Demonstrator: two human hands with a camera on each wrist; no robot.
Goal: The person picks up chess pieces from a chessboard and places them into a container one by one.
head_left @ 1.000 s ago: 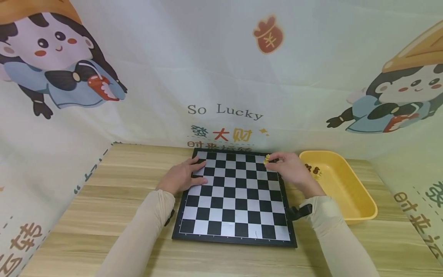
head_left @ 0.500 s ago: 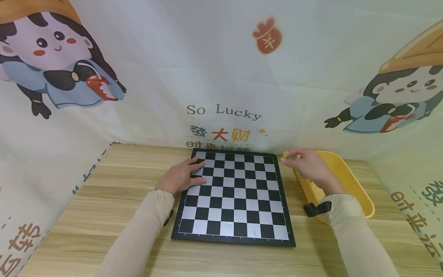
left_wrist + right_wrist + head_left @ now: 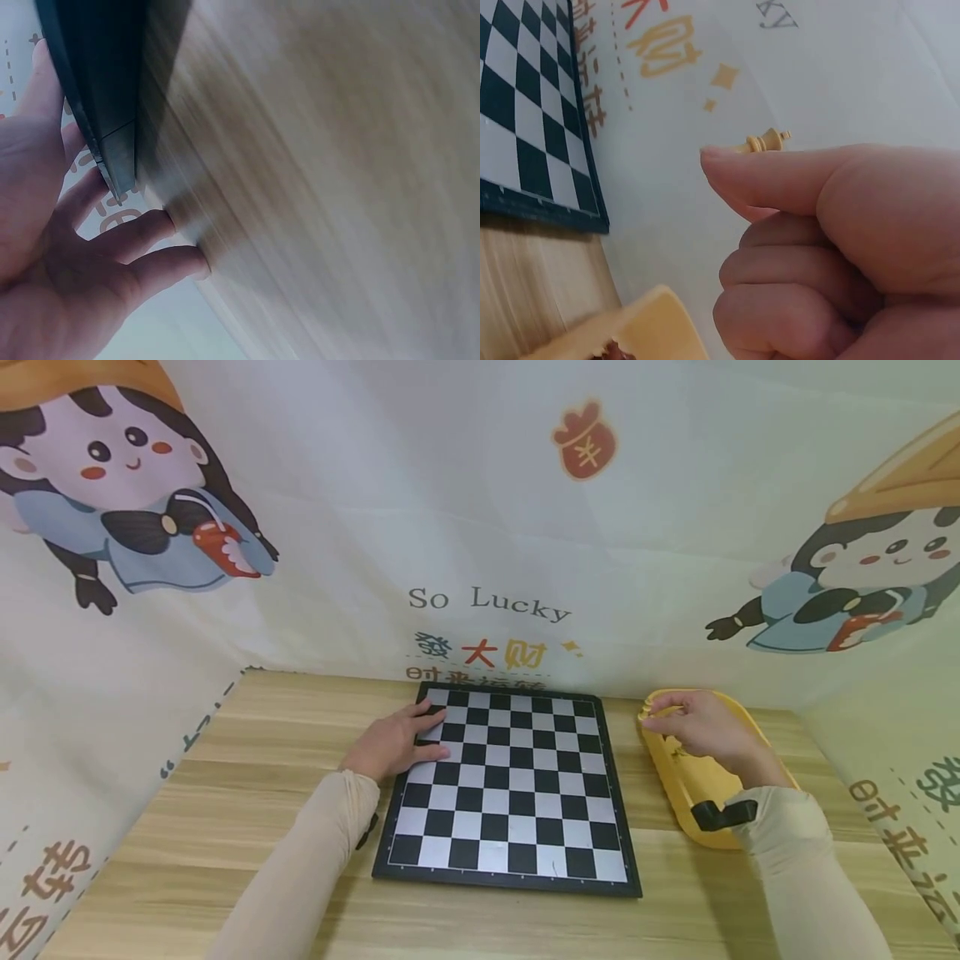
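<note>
A pale yellow chess king [image 3: 765,141], with a small cross on top, is pinched between the thumb and index finger of my right hand [image 3: 701,731]. That hand is over the yellow plastic box [image 3: 677,793], near its far left corner. My left hand [image 3: 386,743] rests on the left edge of the black-and-white chessboard [image 3: 506,785], with its fingers spread. From the left wrist view, two fingertips of this hand [image 3: 82,262] touch the wooden table beside the dark board edge. No pieces stand on the visible squares of the board.
Dark brown chess pieces [image 3: 613,351] lie in the box, mostly hidden in the head view by my right hand. The wooden table [image 3: 277,743] runs back to a printed cloth wall [image 3: 337,527] close behind the board.
My right hand has moved right with the pinched chess king, from the board's far right corner to over the yellow box. The left hand stays on the board's edge.
</note>
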